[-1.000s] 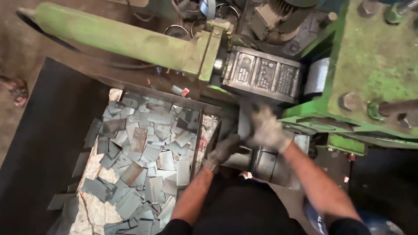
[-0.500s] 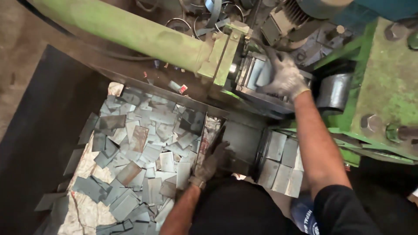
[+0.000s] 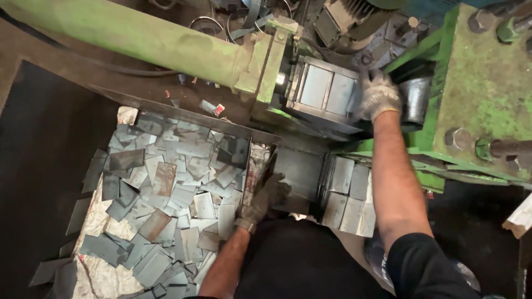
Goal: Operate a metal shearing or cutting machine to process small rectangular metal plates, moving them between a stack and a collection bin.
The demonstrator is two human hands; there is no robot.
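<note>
My right hand (image 3: 378,96), in a white work glove, reaches up and rests against the right edge of two grey metal plates (image 3: 327,89) seated in the green machine (image 3: 476,83). My left hand (image 3: 266,199), in a dark dirty glove, lies low on the edge of a bin (image 3: 256,158), next to a flat grey metal sheet (image 3: 298,171); I cannot tell whether it grips anything. A stack of cut grey plates (image 3: 349,194) lies just right of that sheet, under my right forearm.
The bin on the left holds several loose cut metal plates (image 3: 166,188). A thick green cylinder (image 3: 133,36) runs across the top. Large bolts (image 3: 457,138) stud the green frame at right. Dark floor (image 3: 39,155) lies at far left.
My right hand moved from low near my body up to the machine's plates. My left hand stayed at the bin edge. The view shifted slightly.
</note>
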